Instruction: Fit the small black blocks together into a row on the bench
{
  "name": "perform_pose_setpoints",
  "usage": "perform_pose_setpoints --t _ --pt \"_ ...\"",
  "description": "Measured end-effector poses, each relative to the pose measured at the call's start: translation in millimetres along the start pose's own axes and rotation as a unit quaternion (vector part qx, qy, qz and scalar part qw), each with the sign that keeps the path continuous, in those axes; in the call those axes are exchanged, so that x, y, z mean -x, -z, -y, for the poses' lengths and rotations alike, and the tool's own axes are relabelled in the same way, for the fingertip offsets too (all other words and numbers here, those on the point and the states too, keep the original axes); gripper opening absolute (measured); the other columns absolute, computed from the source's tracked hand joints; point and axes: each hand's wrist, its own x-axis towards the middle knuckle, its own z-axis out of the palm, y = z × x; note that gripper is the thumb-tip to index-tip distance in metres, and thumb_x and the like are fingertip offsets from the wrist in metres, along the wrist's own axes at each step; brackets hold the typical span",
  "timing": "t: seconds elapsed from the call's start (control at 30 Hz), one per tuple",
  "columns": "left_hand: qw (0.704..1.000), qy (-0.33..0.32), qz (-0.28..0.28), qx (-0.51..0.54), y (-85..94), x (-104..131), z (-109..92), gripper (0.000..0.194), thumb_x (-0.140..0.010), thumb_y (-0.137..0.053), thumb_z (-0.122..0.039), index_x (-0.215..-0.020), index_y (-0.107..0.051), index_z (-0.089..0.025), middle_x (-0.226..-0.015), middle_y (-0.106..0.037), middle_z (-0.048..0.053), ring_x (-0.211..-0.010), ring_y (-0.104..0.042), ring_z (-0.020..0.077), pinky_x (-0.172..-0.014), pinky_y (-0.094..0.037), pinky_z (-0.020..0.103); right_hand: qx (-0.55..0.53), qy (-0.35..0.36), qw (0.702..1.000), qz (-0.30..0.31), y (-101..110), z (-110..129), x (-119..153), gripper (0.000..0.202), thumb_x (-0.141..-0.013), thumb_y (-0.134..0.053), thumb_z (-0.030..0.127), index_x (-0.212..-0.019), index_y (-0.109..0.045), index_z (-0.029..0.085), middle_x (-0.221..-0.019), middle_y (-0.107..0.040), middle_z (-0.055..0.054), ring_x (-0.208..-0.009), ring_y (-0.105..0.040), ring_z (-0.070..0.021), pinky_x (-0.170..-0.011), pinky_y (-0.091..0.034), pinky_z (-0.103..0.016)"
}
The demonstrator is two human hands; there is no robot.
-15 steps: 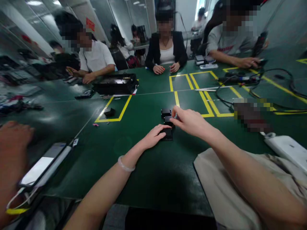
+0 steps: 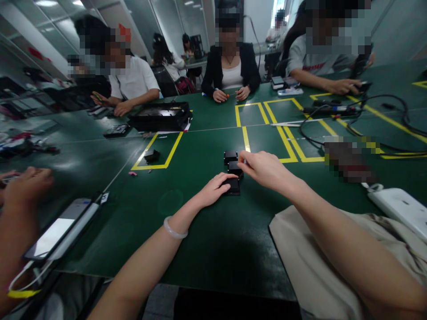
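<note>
Three small black box-like blocks stand in a row on the green table: a far block (image 2: 231, 156), a middle block (image 2: 235, 168) and a near block (image 2: 234, 186). My left hand (image 2: 216, 190) holds the near block, thumb on its near side and fingers across its top. Pinched closed beside the middle block, my right hand (image 2: 263, 166) has its fingertips at the block's right edge. Whatever is between those fingertips is too small or hidden to make out.
A black open case (image 2: 160, 118) and a small black piece (image 2: 152, 155) lie left of centre. A phone (image 2: 56, 231) is at the left, by a co-worker's hand (image 2: 28, 186). Cables (image 2: 353, 120) and a white power strip (image 2: 400, 209) are on the right. Several people sit around.
My right hand has tilted slightly at the middle block; my left hand stays on the near one. The co-worker's hand at the far left has shifted a little right.
</note>
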Motion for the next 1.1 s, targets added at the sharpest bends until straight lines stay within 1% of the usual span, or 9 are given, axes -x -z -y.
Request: perform_pose_setpoints --t 0.13,0.3,0.47,0.57,0.67,0.77,0.87,1.03,1.1 --pt "1.0 -0.002 -0.001 -0.001 -0.1 -0.3 -0.2 0.037 -0.095 -0.042 -0.031 -0.129 -0.052 -0.022 -0.121 -0.056 0.007 -0.114 -0.051 0.0245 -0.102 -0.036 0.038 -0.023 0.007 1.0 -0.004 -0.1 -0.9 0.1 0.023 -0.094 -0.04 0.033 -0.11 -0.052 0.024 -0.083 -0.068 -0.002 -0.069 -0.059 -0.0165 -0.053 -0.024 -0.026" --pt "1.0 -0.005 -0.002 -0.002 -0.6 -0.4 1.0 0.037 -0.095 -0.042 -0.031 -0.129 -0.052 -0.022 -0.12 -0.056 0.007 -0.114 -0.051 0.0239 -0.101 -0.036 0.037 -0.006 -0.016 1.0 -0.001 -0.8 0.4 -0.8 0.024 -0.094 -0.04 0.042 -0.099 -0.056 0.024 -0.08 -0.068 -0.002 -0.069 -0.059 -0.0173 -0.052 -0.022 -0.026" --pt "1.0 -0.001 -0.001 -0.001 -0.7 -0.4 1.3 0.037 -0.095 -0.041 -0.031 -0.129 -0.051 -0.022 -0.12 -0.055 0.007 -0.114 -0.051 0.0235 -0.101 -0.036 0.037 -0.014 0.0 1.0 -0.007 -0.1 -0.1 -0.1 0.022 -0.095 -0.038 0.033 -0.109 -0.052 0.024 -0.087 -0.069 -0.003 -0.071 -0.059 -0.0166 -0.053 -0.022 -0.025" --pt "1.0 -0.001 -0.001 -0.003 -0.5 -0.5 0.1 0.037 -0.095 -0.041 -0.031 -0.129 -0.052 -0.021 -0.119 -0.056 0.008 -0.114 -0.051 0.0238 -0.101 -0.036 0.038 -0.028 0.005 1.0 -0.006 0.1 -0.3 -0.1 0.022 -0.094 -0.04 0.037 -0.106 -0.052 0.025 -0.086 -0.068 -0.002 -0.072 -0.059 -0.017 -0.053 -0.024 -0.025" --pt "1.0 0.001 -0.002 -0.004 0.0 -0.4 -1.1 0.037 -0.094 -0.041 -0.032 -0.129 -0.051 -0.022 -0.119 -0.056 0.007 -0.112 -0.052 0.024 -0.101 -0.037 0.038 -0.002 -0.008 1.0 -0.003 -0.2 0.3 -0.6 0.024 -0.094 -0.039 0.041 -0.1 -0.055 0.024 -0.08 -0.068 -0.002 -0.07 -0.06 -0.0183 -0.052 -0.022 -0.026" --pt "1.0 0.003 -0.001 -0.004 0.2 -0.4 -1.4 0.037 -0.094 -0.041 -0.032 -0.129 -0.051 -0.022 -0.119 -0.056 0.007 -0.113 -0.052 0.0239 -0.102 -0.036 0.038 0.012 -0.007 1.0 -0.016 -0.1 1.3 0.0 0.024 -0.095 -0.037 0.034 -0.107 -0.054 0.022 -0.083 -0.069 -0.004 -0.07 -0.061 -0.0185 -0.052 -0.022 -0.027" --pt "1.0 0.003 -0.002 -0.004 0.0 -0.5 -0.7 0.037 -0.095 -0.041 -0.033 -0.129 -0.051 -0.022 -0.118 -0.056 0.007 -0.113 -0.052 0.0239 -0.101 -0.037 0.038 -0.014 0.009 1.0 -0.022 1.0 2.1 1.3 0.026 -0.093 -0.04 0.031 -0.113 -0.052 0.02 -0.09 -0.069 -0.005 -0.073 -0.062 -0.0181 -0.054 -0.026 -0.027" --pt "1.0 -0.002 -0.002 -0.006 -0.2 -0.1 0.9 0.037 -0.095 -0.041 -0.034 -0.13 -0.051 -0.023 -0.119 -0.055 0.007 -0.113 -0.051 0.0235 -0.101 -0.037 0.037 -0.009 0.001 1.0 0.016 2.4 2.9 -0.3 0.031 -0.094 -0.039 0.043 -0.099 -0.062 0.023 -0.083 -0.07 -0.004 -0.075 -0.063 -0.0199 -0.055 -0.027 -0.027" --pt "1.0 -0.002 -0.001 -0.005 0.1 0.2 0.9 0.037 -0.096 -0.041 -0.033 -0.13 -0.05 -0.023 -0.12 -0.055 0.007 -0.113 -0.051 0.0233 -0.101 -0.036 0.037 0.007 -0.008 1.0 0.017 2.4 2.8 -1.1 0.032 -0.095 -0.037 0.041 -0.102 -0.062 0.024 -0.083 -0.07 -0.005 -0.074 -0.063 -0.0206 -0.055 -0.026 -0.028"
